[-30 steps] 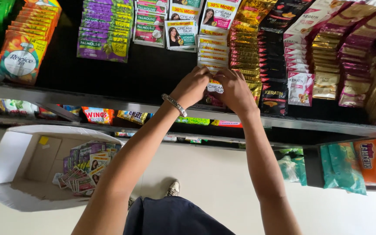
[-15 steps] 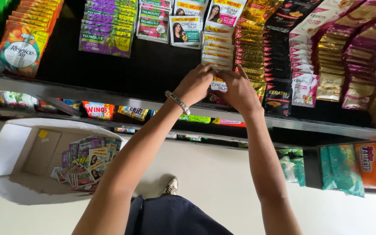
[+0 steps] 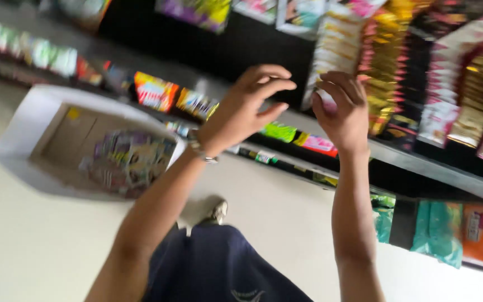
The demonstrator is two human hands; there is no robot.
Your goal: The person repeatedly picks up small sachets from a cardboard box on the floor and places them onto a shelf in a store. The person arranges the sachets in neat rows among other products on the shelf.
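Sachet strip point(image 3: 331, 61) blurs behind right hand point(image 3: 342, 109), grip unclear; left hand point(image 3: 247, 106) spread.

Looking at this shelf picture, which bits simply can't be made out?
- Head view, right hand: whether it grips the hanging sachet strip; fingers curl away, motion blur.
- Left hand: palm faces away, looks empty.
- Open box on the floor: its packets are smeared by blur.
- Top shelf goods: cut off by the upper edge.

My left hand point(image 3: 250, 106) lifts before gold sachet strips point(image 3: 389, 67) and white ones point(image 3: 336, 50). A silver bracelet point(image 3: 199, 150) circles my wrist. The cardboard box point(image 3: 57, 134) is white outside, brown inside, on the cream floor point(image 3: 40, 246).
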